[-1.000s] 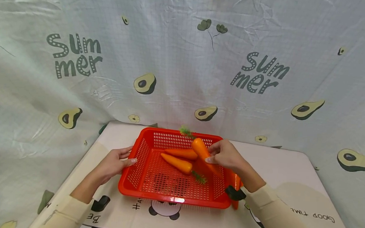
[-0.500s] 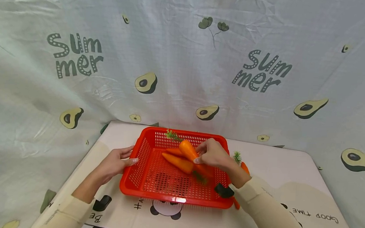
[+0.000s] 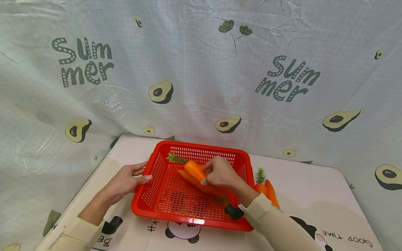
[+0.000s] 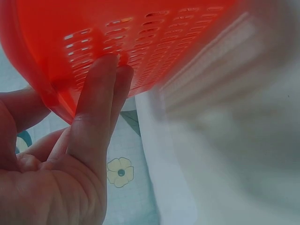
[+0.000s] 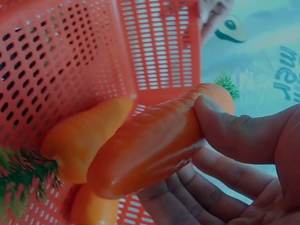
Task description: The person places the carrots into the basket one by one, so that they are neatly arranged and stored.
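Note:
A red perforated plastic basket (image 3: 191, 220) stands on the table. My left hand (image 3: 126, 180) grips its left rim, thumb over the edge; in the left wrist view, fingers (image 4: 96, 89) lie against its outer wall. Inside the basket, my right hand (image 3: 220, 173) holds an orange carrot (image 3: 194, 171) with a green leafy top toward the back left. The right wrist view shows the thumb pressed on this carrot (image 5: 159, 145) and fingers beneath it. Other carrots (image 5: 86, 133) lie under it on the basket floor, partly hidden in the head view.
Outside the basket's right wall lie more carrots (image 3: 271, 193), one with a green top (image 3: 260, 175), partly covered by the right forearm. The table (image 3: 318, 188) has a printed panda cover. Behind it hangs a sheet (image 3: 196, 66) printed with avocados.
My right hand has moved left and lower into the basket with the carrot, uncovering carrots outside the right wall. My left hand has stayed on the rim.

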`<state>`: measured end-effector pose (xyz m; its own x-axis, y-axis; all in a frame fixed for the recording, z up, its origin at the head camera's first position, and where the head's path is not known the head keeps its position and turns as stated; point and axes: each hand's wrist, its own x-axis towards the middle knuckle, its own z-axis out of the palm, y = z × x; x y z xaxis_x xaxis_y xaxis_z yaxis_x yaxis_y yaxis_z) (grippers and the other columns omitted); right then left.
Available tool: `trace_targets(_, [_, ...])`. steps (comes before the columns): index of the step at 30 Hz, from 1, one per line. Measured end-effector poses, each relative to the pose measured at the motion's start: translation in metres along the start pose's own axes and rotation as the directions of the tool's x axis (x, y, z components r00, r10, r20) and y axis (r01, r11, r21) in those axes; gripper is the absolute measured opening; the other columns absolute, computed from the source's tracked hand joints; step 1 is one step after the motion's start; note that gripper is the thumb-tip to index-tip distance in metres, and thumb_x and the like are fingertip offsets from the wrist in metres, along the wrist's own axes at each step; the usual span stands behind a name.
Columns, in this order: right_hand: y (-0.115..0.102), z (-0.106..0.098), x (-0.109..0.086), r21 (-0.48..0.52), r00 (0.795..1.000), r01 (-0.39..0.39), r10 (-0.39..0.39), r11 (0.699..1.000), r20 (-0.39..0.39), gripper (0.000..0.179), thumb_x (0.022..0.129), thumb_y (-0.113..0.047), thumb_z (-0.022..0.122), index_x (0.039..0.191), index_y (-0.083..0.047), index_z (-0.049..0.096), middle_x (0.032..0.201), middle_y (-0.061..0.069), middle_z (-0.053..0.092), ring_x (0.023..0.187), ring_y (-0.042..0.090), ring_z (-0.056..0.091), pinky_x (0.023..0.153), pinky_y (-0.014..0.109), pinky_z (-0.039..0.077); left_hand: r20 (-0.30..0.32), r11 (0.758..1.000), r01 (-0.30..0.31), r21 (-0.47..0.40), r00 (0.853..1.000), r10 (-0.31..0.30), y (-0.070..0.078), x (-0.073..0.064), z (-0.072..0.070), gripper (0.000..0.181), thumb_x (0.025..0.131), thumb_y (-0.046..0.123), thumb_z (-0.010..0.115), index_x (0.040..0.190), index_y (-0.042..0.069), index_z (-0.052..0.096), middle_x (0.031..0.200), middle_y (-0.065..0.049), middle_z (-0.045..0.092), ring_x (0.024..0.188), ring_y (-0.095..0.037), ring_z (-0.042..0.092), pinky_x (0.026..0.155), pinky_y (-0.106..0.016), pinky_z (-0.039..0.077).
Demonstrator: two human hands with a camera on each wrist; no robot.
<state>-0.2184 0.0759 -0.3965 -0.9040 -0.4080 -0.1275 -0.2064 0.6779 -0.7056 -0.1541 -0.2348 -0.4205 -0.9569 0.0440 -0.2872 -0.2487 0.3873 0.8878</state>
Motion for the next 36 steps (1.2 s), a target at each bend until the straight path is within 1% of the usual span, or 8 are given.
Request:
trace_targets(3, [0.001,0.006,0.005,-0.011,1.0,-0.009,0.009,1.0,0.005,0.035,0.074,-0.005,0.091,0.107,0.001,0.08,0.091,0.008,0.075,0.076,0.02,0.062,0.067,0.028,0.056,0.0,1.0,0.004,-0.007,1.0,-0.004,-0.001,0.001,0.0,0.074,0.101,0.014,0.067,0.162,-0.001,0.029,0.152,-0.032,0.052,0.103,-0.031,0.076,0.083,-0.044,0.067])
trace_targets(7, [0.002,0.011,0.009,-0.029,1.0,0.02,-0.02,0.999,0.004,0.036,0.073,-0.004,0.091,0.107,0.002,0.08,0.09,0.008,0.076,0.075,0.019,0.062,0.065,0.026,0.054,0.005,1.0,-0.001,-0.014,1.0,0.001,-0.002,0.002,-0.001,0.075,0.101,0.015,0.067,0.163,-0.002,0.028,0.152,-0.032,0.051,0.103,-0.032,0.075,0.083,-0.044,0.067])
trace_targets(10, [0.002,0.015,0.011,-0.045,0.999,0.038,-0.038,0.998,0.002,0.036,0.072,-0.006,0.092,0.105,0.001,0.08,0.084,0.007,0.074,0.072,0.017,0.061,0.065,0.025,0.053,0.004,1.0,-0.002,-0.01,1.0,0.002,-0.002,0.002,-0.001,0.075,0.101,0.015,0.067,0.162,-0.002,0.028,0.152,-0.032,0.051,0.102,-0.03,0.076,0.082,-0.044,0.067])
trace_targets(16, [0.002,0.022,0.016,-0.073,0.999,0.037,-0.037,0.997,0.011,0.036,0.071,-0.008,0.093,0.103,0.0,0.08,0.076,0.002,0.07,0.069,0.015,0.059,0.064,0.025,0.052,0.004,1.0,-0.005,-0.002,1.0,0.005,-0.003,0.001,-0.001,0.074,0.102,0.014,0.067,0.162,-0.002,0.028,0.152,-0.033,0.051,0.101,-0.027,0.076,0.082,-0.043,0.067])
trace_targets(20, [0.004,0.027,0.021,-0.105,0.999,0.048,-0.048,0.993,0.003,0.035,0.071,-0.011,0.095,0.102,-0.001,0.081,0.08,0.003,0.074,0.07,0.016,0.06,0.066,0.027,0.055,0.005,1.0,-0.008,-0.003,1.0,0.008,-0.003,0.003,-0.001,0.075,0.102,0.015,0.067,0.162,-0.002,0.028,0.153,-0.033,0.05,0.101,-0.028,0.076,0.082,-0.043,0.067])
trace_targets(26, [0.007,0.032,0.026,-0.188,0.998,0.064,-0.064,0.98,0.004,0.034,0.07,-0.018,0.096,0.097,-0.004,0.083,0.098,0.006,0.08,0.084,0.017,0.066,0.084,0.037,0.062,0.001,1.0,-0.004,0.003,1.0,0.004,-0.003,0.004,-0.001,0.075,0.101,0.017,0.068,0.163,-0.002,0.028,0.153,-0.032,0.05,0.101,-0.03,0.076,0.082,-0.043,0.067])
trace_targets(31, [0.009,0.035,0.028,-0.245,0.997,0.076,-0.075,0.966,0.012,0.033,0.069,-0.02,0.097,0.095,-0.005,0.084,0.098,0.005,0.081,0.088,0.018,0.069,0.086,0.038,0.062,0.006,1.0,0.009,-0.005,1.0,-0.009,-0.002,0.002,0.0,0.075,0.101,0.015,0.067,0.162,-0.002,0.028,0.153,-0.032,0.051,0.1,-0.028,0.076,0.082,-0.043,0.067])
trace_targets(36, [0.012,0.034,0.032,-0.262,0.998,0.06,-0.057,0.963,0.018,0.033,0.07,-0.021,0.097,0.096,-0.006,0.084,0.097,0.004,0.08,0.087,0.017,0.066,0.088,0.037,0.062,0.002,1.0,0.004,-0.014,1.0,-0.004,-0.001,0.002,0.001,0.074,0.102,0.015,0.067,0.163,-0.001,0.028,0.153,-0.032,0.051,0.101,-0.029,0.076,0.082,-0.044,0.067])
